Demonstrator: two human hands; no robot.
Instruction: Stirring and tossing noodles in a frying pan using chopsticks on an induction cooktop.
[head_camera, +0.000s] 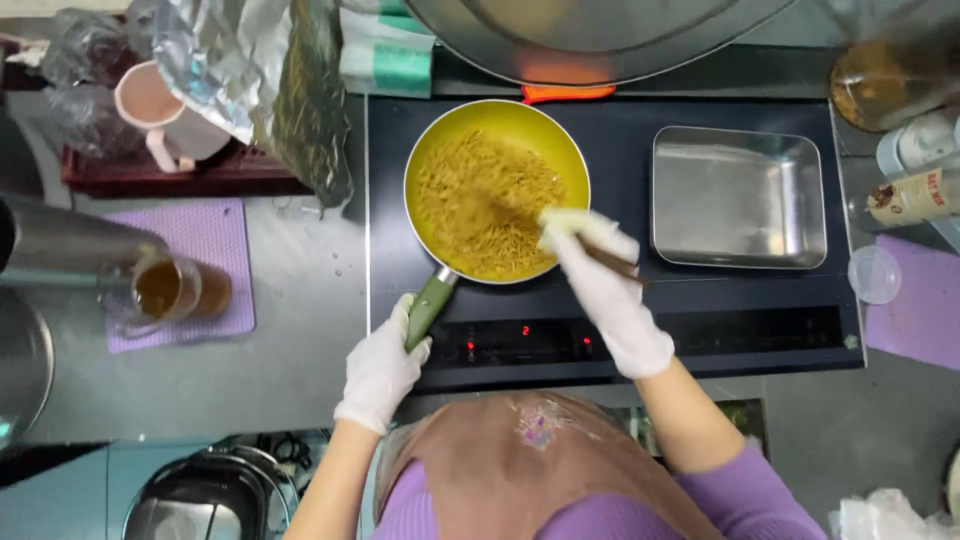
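Observation:
A yellow-lined frying pan full of thin yellow noodles sits on a black induction cooktop. My left hand, in a white glove, grips the pan's green handle. Over the pan's right rim, my gloved right hand holds wooden chopsticks whose tips reach into the noodles; they are blurred.
An empty rectangular steel tray lies on the cooktop's right half. A glass cup of brown liquid stands on a purple mat at left. Behind are a pink mug, foil, a large steel pan; bottles at right.

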